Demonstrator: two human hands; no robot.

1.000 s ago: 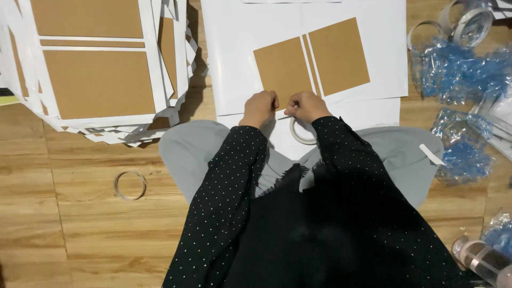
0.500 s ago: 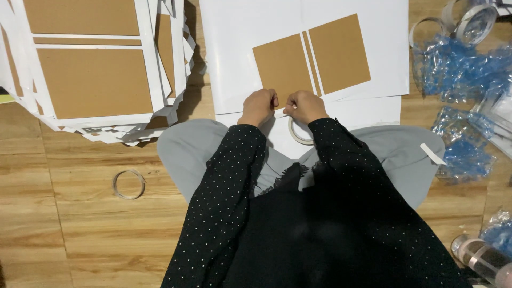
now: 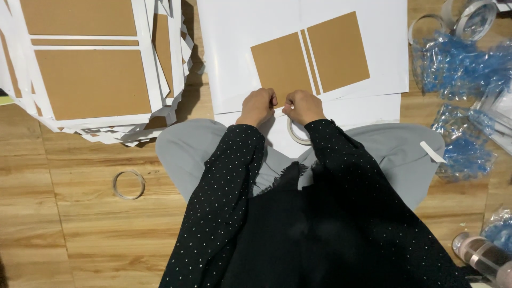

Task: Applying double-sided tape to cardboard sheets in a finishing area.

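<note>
My left hand (image 3: 257, 105) and my right hand (image 3: 302, 106) are close together at the near edge of a white sheet (image 3: 229, 64) on the floor. Both are curled, with fingertips pinching something thin and white between them; it looks like tape, but I cannot tell for sure. Three brown board pieces lie on the sheet just beyond my hands: a square (image 3: 281, 66), a narrow strip (image 3: 309, 61) and a larger square (image 3: 338, 52). A tape roll (image 3: 296, 134) lies under my right wrist.
A pile of white sheets with brown boards (image 3: 90, 80) is at the left. An empty tape ring (image 3: 128, 184) lies on the wood floor. Blue plastic wrappers (image 3: 453, 69) and tape rolls (image 3: 474, 18) are at the right. My grey-trousered knees (image 3: 181, 152) frame the space.
My hands stay at the sheet's near edge with only slight finger movement. The view has shifted a little.
</note>
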